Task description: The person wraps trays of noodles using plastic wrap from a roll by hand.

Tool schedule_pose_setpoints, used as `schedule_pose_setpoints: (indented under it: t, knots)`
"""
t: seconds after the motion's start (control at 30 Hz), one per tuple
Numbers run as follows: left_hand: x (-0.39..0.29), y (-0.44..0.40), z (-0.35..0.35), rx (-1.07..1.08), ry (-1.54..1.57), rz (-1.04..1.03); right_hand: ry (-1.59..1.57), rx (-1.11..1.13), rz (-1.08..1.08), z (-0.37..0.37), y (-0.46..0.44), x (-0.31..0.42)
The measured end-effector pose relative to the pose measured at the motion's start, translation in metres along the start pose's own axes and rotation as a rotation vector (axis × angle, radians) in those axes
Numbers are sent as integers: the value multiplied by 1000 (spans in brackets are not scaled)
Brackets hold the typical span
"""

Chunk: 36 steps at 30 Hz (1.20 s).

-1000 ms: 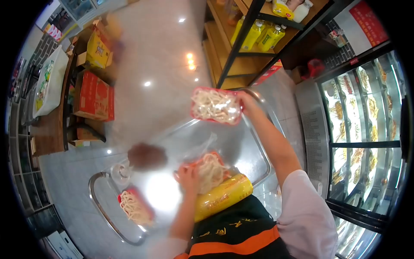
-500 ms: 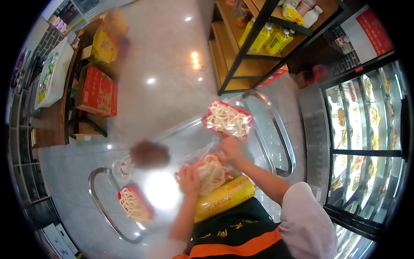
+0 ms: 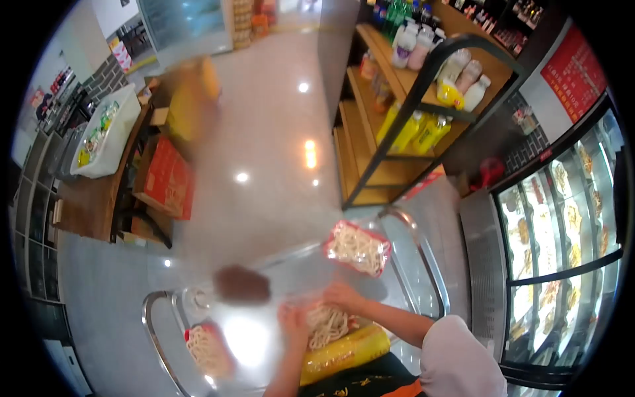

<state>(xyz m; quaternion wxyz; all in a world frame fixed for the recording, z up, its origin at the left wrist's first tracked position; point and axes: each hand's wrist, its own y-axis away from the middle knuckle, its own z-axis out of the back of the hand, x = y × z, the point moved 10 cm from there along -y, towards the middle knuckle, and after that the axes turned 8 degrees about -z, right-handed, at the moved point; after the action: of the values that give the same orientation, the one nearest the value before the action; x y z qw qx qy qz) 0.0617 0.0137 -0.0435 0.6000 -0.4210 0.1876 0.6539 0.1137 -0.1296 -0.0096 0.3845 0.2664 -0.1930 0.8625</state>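
Thick pale noodles (image 3: 329, 325) lie in a reddish tray on the metal cart in front of me, close to my body. My left hand (image 3: 291, 319) is at the tray's left side, fingers bent and partly blurred. At its far edge my right hand (image 3: 342, 298) is closed in a pinch. Both appear to grip clear cling film, faintly seen between them over the tray. A yellow printed roll (image 3: 347, 355) of cling film lies along the near side. Beyond my right hand sits a wrapped red tray of noodles (image 3: 358, 249). Another noodle tray (image 3: 208, 351) stands at the left.
The cart (image 3: 423, 264) has curved metal handles at both ends. A clear round object (image 3: 198, 301) rests at its left. Shelves (image 3: 377, 172) with bottles stand ahead right, a lit display fridge (image 3: 555, 231) at right. Boxes (image 3: 165, 178) and a wooden table (image 3: 89, 205) are left.
My view has tilted up, so the cart sits lower in the picture. My left hand has moved towards the tray's far edge, and the two hands are closer together.
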Motion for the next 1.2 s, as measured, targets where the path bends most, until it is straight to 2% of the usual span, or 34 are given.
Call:
schedule_pose_setpoints:
  t: [0.17,0.3,0.37,0.4,0.47,0.5,0.53,0.57,0.6,0.7,0.8,0.9,0.93,0.97,1.0,1.1,1.17,1.2]
  knots:
    - [-17,-18,3,138,23,10,-11,59,51,3,-5,6]
    - [-37,-29,18,117,-89,-29,-5,129,67,-8,-2,6]
    - [-29,-27,8,311,1,72,-25,67,42,-6,1,1]
    - [-32,-27,13,310,2,72,-46,2,14,-2,2,-3]
    - [-21,-18,16,326,166,295,-65,-2,-6,-2,0,-5]
    - [-14,-14,15,325,166,295,-84,-7,-26,-1,-1,-6]
    - [-11,-13,17,298,89,167,-84,-7,-24,-1,-2,-6]
    - [-13,-14,19,267,12,39,-131,53,-146,-7,-4,-18]
    - [-7,-11,17,262,13,38,-177,114,-269,-12,-5,-29]
    - [5,-11,13,211,106,47,-116,234,-384,-25,-8,-38]
    - [6,-14,10,233,-35,-31,-104,240,-375,-32,-8,-41]
    - [8,-20,14,267,-42,83,-61,238,-288,-36,-5,-38]
    - [4,-22,15,278,-58,-1,-61,241,-289,-39,-3,-41]
    - [0,-22,15,289,-75,-83,33,214,-200,-38,-2,-35]
    - [7,-18,13,291,-75,-81,126,186,-110,-39,0,-28]
    - [19,-5,2,370,-33,-71,231,220,-127,-43,7,-28]
    - [26,1,-8,501,1,120,268,274,-117,-44,10,-28]
    - [27,2,-7,500,0,121,295,334,-112,-49,14,-28]
